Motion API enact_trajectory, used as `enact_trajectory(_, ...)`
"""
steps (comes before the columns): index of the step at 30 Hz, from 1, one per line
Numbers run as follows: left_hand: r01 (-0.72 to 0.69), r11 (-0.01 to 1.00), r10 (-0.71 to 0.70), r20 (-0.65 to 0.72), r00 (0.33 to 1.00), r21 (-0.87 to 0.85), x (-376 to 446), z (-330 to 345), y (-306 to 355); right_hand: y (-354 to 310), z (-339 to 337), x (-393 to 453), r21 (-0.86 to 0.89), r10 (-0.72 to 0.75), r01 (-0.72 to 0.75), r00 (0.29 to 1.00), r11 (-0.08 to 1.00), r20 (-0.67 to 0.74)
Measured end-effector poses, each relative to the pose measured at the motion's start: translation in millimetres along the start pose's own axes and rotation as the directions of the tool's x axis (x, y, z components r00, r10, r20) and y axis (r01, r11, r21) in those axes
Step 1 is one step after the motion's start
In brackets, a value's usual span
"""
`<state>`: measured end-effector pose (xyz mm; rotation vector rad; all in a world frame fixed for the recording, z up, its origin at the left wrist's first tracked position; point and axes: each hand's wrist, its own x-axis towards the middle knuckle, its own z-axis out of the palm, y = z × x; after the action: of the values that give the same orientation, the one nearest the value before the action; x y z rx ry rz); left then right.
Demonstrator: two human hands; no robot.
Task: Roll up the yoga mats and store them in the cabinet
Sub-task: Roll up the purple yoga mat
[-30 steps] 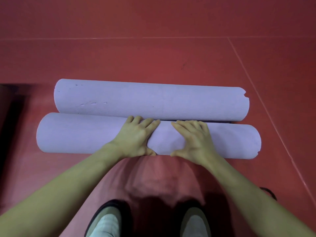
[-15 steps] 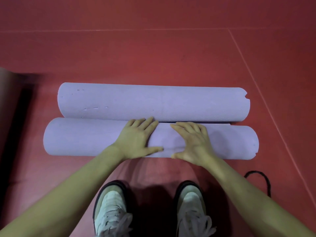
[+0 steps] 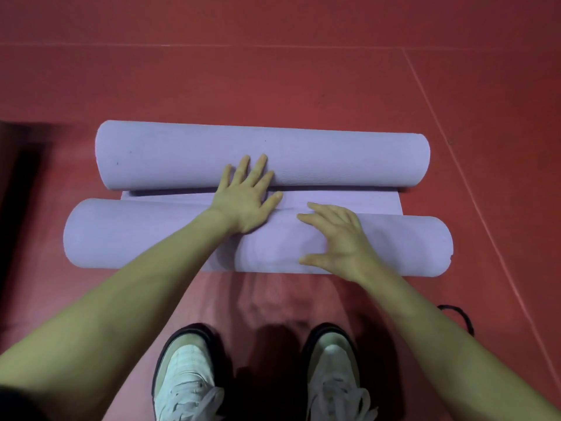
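My left hand (image 3: 246,202) lies flat, fingers straight, reaching onto the far roll (image 3: 303,159) at frame centre; my right hand (image 3: 340,238) presses open-palmed on the near roll (image 3: 136,235), on the floor (image 3: 273,86).

This looks like a gym or exercise studio. A red, smooth sports floor (image 3: 303,80) fills the frame, crossed by thin pale seam lines (image 3: 455,153) in the upper part and down the right side. Two lavender foam yoga mats (image 3: 261,156) lie rolled side by side in the middle of the frame. At the lower edge a person's pale lace-up trainers (image 3: 185,375) stand on the floor.
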<state>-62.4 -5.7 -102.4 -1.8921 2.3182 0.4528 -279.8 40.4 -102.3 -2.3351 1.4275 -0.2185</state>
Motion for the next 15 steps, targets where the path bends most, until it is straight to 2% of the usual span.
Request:
enact_trajectory(2,0.029,0.997,-0.029,0.000,1.000,0.065,8,-2,-1,4,2,4,0.009,0.026,-0.026,0.996,1.000,-0.085)
enact_trajectory(4,0.070,0.997,-0.070,0.013,0.997,0.042,12,-3,0,5,4,11,-0.031,0.031,-0.035,0.992,0.999,-0.123)
enact_trajectory(10,0.119,0.993,-0.119,0.004,0.993,-0.002,32,-13,-11,2,6,39,-0.183,0.190,-0.200,0.979,0.962,-0.071)
enact_trajectory(15,0.149,0.986,-0.151,-0.016,0.988,-0.078,48,-21,-16,6,10,59,-0.303,0.195,-0.231,0.970,0.925,-0.144)
